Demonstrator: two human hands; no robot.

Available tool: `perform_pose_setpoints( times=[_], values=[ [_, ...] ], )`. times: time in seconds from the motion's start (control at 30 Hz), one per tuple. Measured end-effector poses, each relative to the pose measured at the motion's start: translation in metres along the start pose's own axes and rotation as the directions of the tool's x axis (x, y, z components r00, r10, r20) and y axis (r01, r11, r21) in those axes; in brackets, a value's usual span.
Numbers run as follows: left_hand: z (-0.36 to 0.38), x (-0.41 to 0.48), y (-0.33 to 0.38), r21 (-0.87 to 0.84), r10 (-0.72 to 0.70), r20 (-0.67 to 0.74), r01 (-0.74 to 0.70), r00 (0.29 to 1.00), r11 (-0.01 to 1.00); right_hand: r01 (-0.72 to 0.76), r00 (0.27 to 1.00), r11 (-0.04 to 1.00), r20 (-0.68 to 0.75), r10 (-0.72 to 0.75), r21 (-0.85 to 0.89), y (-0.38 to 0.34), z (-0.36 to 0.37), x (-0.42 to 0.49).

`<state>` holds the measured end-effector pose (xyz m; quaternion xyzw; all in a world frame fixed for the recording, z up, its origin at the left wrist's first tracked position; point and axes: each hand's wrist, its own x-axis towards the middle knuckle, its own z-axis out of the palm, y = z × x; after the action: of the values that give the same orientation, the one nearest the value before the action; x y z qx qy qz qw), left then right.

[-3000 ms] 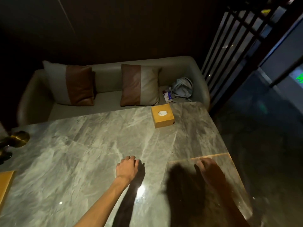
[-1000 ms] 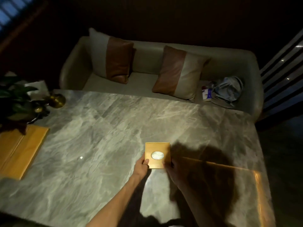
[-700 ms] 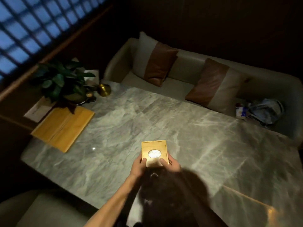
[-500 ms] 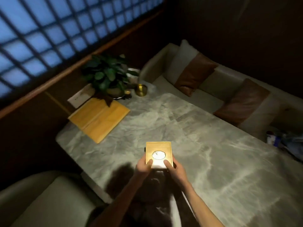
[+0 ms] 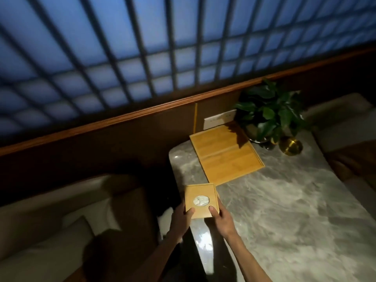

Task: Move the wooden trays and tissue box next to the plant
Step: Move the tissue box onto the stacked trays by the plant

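Note:
I hold a square wooden tissue box, white tissue showing in its round top opening, above the near left edge of the marble table. My left hand grips its left near corner, my right hand its right near corner, thumbs on top. Beyond the box lie flat wooden trays, side by side or stacked, at the table's far left corner. A leafy green plant in a pot stands just right of them, its shadow falling on the tray.
A small brass bowl sits right of the plant pot. A white card leans on the wood-panelled wall behind the trays. A pale sofa seat is at lower left, another at right. A gridded window fills the top.
Earlier my hands were empty and the box sat at the table's far side; I took it in both hands. Since then I have turned left, carrying it closer to the trays and plant.

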<state>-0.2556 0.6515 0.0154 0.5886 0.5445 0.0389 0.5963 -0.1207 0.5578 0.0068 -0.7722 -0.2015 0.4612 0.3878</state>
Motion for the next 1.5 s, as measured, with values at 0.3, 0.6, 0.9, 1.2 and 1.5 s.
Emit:
perform_pose_setpoints(
  times=[0.3, 0.6, 0.9, 1.2, 1.5],
  values=[
    [-0.015, 0.014, -0.025, -0.217, -0.171, -0.024, 0.162, 0.985, 0.963, 0.024, 0.998, 0.995, 0.061, -0.018, -0.1, -0.003, 0.027, 0.028],
    [-0.009, 0.021, -0.025, -0.081, -0.225, -0.05, 0.221, 0.973, 0.972, 0.016, 0.998, 0.951, -0.059, -0.036, -0.309, -0.007, 0.029, 0.021],
    [-0.015, 0.038, -0.021, 0.009, -0.187, -0.082, 0.188, 0.979, 0.982, 0.105, 0.989, 0.914, -0.054, -0.136, -0.391, -0.021, 0.037, 0.03],
    [-0.044, 0.104, 0.02, 0.006, -0.114, -0.137, 0.116, 0.984, 0.993, 0.261, 0.955, 0.791, 0.028, -0.295, -0.553, -0.061, 0.044, 0.095],
    [-0.059, 0.165, 0.05, 0.063, -0.098, -0.157, 0.109, 0.983, 0.992, 0.228, 0.956, 0.617, 0.053, -0.289, -0.753, -0.105, 0.037, 0.158]
  ],
)
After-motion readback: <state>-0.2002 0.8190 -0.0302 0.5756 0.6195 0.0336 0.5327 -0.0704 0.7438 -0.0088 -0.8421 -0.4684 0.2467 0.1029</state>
